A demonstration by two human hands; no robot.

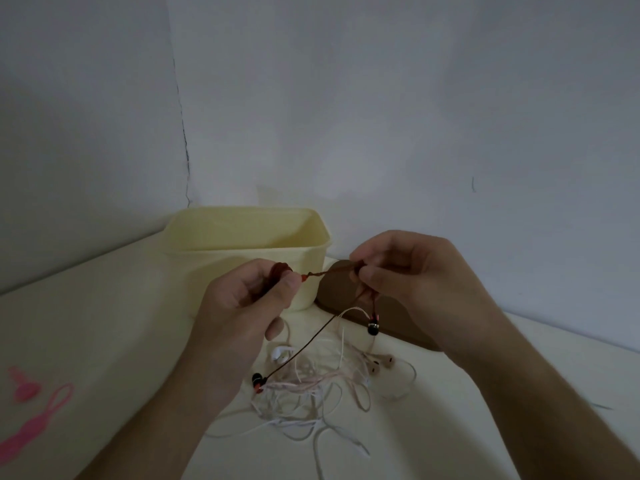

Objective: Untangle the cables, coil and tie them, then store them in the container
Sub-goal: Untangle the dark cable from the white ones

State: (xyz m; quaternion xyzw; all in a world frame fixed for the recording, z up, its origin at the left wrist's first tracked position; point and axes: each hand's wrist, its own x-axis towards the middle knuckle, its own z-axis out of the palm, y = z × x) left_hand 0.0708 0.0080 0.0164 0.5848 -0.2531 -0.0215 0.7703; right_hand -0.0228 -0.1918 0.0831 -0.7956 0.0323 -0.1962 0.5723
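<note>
Holding the red cable (313, 274) taut above the surface (104, 323), the left hand (242, 299) is gripping its coil while the right hand (408, 271) is pinching the loose end, keeping it clear of the white tangle (311, 400) near the front edge; the container (242, 268) is standing open behind.

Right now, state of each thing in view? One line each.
Left hand: grips a coiled bunch of the red cable.
Right hand: pinches the red cable's other end.
Red cable: twisted, stretched between the hands, earbuds dangling.
White cables: tangled, loose on the table.
Container: open, upright, no cables visible inside.
Lid: off, lying beside the container.
Pink ties: unused, lying on the table.
</note>
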